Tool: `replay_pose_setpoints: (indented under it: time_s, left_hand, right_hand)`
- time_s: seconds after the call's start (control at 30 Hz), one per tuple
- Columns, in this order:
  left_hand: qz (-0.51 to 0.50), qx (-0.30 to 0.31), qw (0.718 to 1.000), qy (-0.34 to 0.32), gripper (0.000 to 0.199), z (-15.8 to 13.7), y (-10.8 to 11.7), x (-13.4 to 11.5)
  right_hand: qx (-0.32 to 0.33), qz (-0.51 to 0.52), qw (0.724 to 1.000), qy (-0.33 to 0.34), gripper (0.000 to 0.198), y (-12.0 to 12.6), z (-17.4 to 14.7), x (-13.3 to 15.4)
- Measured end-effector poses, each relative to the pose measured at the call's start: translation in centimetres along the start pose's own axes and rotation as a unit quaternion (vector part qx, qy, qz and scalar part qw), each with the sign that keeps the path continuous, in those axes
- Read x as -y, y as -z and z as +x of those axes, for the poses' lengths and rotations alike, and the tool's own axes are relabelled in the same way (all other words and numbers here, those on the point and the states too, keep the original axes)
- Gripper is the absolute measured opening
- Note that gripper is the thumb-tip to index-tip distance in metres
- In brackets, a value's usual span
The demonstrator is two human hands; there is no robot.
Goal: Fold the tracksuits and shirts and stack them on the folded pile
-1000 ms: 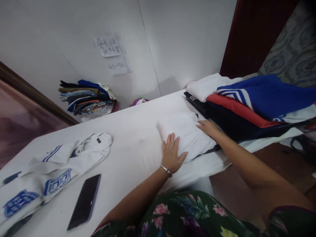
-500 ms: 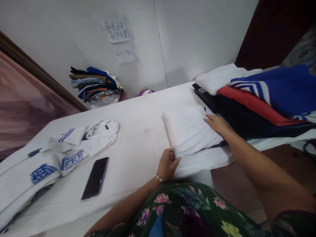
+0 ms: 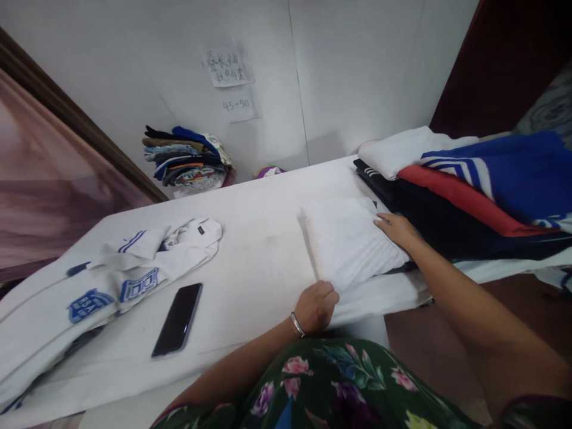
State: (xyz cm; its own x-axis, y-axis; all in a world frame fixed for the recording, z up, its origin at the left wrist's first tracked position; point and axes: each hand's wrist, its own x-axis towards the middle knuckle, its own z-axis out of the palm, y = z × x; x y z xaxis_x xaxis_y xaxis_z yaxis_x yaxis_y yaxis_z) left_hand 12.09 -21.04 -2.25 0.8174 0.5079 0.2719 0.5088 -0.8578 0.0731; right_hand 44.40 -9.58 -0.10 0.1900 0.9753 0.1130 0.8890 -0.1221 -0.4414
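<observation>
A folded white garment (image 3: 353, 238) lies on the white-covered table in front of me, with creases fanning across its near right part. My left hand (image 3: 316, 307) is at its near left corner, the fingers curled down and pinching the cloth there. Across from it, my right hand (image 3: 397, 229) rests on the garment's right edge with fingers stretched out and lying on the fabric. Just beyond that hand are dark trousers (image 3: 402, 205) with white stripes near one end.
At the right, a red garment (image 3: 465, 199), a blue one (image 3: 527, 173) and a white one (image 3: 402, 149) are piled up. A phone (image 3: 177, 320) and a white shirt (image 3: 192, 235) with blue badges lie left. Folded clothes (image 3: 187, 161) are stacked behind the table (image 3: 263, 208).
My left hand has closed from a loose hold into a curled pinch at the garment's near left corner. My right hand stays at the right edge. The view has shifted slightly.
</observation>
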Motion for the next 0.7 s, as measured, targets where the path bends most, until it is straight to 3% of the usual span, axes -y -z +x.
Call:
replay_pose_setpoints:
  time_s: [0.1,0.17,0.27,0.37,0.47,0.53,0.6,0.7]
  left_hand:
    - [-0.032,0.066,0.990,-0.123,0.018,-0.5,-0.8,-0.5]
    - [-0.071,0.033,0.987,-0.142,0.017,-0.5,-0.2,-0.1]
    - [-0.133,-0.102,0.986,-0.019,0.011,0.5,2.4,1.9]
    - [-0.154,-0.225,0.953,0.131,0.011,2.7,5.1,5.1]
    - [-0.133,-0.256,0.943,0.165,0.019,6.4,6.1,8.3]
    - [-0.116,-0.221,0.953,0.172,0.028,9.5,5.7,10.1]
    - [-0.114,-0.135,0.959,0.223,0.040,12.4,4.7,11.7]
    - [-0.164,0.058,0.925,0.337,0.053,15.5,2.7,13.9]
  right_hand:
    - [0.007,0.008,1.000,0.004,0.049,-0.3,0.0,-0.2]
    - [0.010,0.008,1.000,0.005,0.050,-0.4,0.1,-0.4]
    - [0.023,0.002,1.000,0.010,0.051,-0.1,0.2,-0.6]
    - [0.031,-0.031,0.999,0.013,0.052,1.0,0.0,0.3]
    - [-0.048,-0.046,0.995,0.073,0.055,2.2,-1.2,2.8]
    - [-0.092,-0.044,0.983,0.150,0.055,2.4,-2.5,4.5]
    - [-0.074,-0.058,0.975,0.202,0.057,1.9,-3.7,5.3]
    - [0.010,-0.087,0.981,0.171,0.061,0.1,-5.1,4.2]
